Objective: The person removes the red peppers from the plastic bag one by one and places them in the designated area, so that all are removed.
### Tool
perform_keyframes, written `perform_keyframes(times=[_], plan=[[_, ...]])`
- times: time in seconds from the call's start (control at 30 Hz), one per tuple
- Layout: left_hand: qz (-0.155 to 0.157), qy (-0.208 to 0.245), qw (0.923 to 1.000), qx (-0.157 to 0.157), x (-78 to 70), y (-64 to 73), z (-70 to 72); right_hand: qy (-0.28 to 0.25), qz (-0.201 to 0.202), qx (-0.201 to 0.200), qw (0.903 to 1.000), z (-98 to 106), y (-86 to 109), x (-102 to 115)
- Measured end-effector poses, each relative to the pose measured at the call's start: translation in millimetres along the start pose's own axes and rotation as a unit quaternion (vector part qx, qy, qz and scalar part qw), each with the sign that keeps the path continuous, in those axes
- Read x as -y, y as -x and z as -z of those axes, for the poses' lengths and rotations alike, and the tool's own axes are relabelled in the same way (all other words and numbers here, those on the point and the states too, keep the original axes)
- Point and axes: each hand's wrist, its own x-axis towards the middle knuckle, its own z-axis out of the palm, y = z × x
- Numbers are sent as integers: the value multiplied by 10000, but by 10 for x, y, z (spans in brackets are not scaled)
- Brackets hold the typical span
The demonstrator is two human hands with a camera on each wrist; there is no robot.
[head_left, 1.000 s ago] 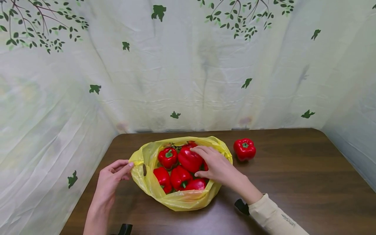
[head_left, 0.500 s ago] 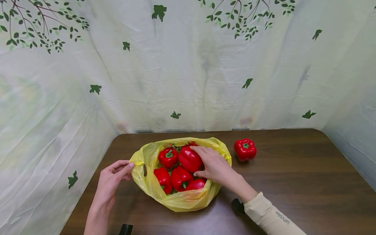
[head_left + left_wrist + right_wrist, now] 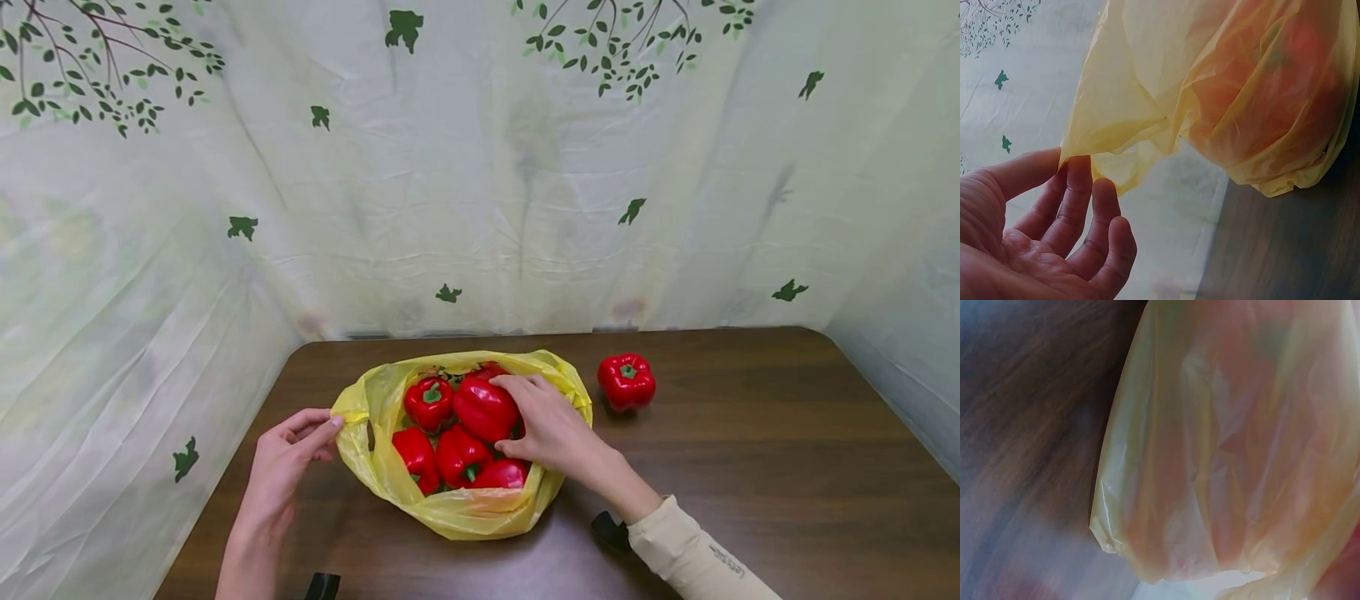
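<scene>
A yellow plastic bag (image 3: 450, 518) stands with its mouth wide on the table, several red bell peppers inside. At its left edge my left hand (image 3: 281, 462) pinches the bag's handle between thumb and fingertips; the left wrist view shows the same pinch of the left hand (image 3: 1054, 225) on the thin film. My right hand (image 3: 555, 429) reaches in over the right rim. Its fingers and thumb curl round a large glossy bell pepper (image 3: 486, 408) on top of the pile. In the right wrist view the bag's side (image 3: 1210, 456) fills most of the picture and hides the right hand.
One more red bell pepper (image 3: 626, 383) sits on the brown wooden table (image 3: 750, 442), right of the bag. A pale curtain (image 3: 480, 192) printed with leaves hangs behind and along both sides. A black wrist strap piece (image 3: 611, 531) shows under the right forearm.
Very little differs. The right forearm has shifted slightly left, with the right hand still at the same bell pepper. The left hand keeps its pinch on the bag.
</scene>
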Motion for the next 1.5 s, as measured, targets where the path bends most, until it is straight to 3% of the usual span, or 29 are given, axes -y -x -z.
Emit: perform_keyframes(times=[0.33,0.9,1.2,1.5], plan=[[15,18,10000,49,-4,-1,-25,-578,61,-101,9983,67,42,29],[-33,38,10000,83,-3,-17,-53,-635,120,-431,9970,150,142,112],[-17,4,9999,103,-4,-19,-63,-1207,122,-440,9916,207,188,162],[12,11,9999,116,11,-7,-61,-1655,-254,-443,9849,313,303,191]])
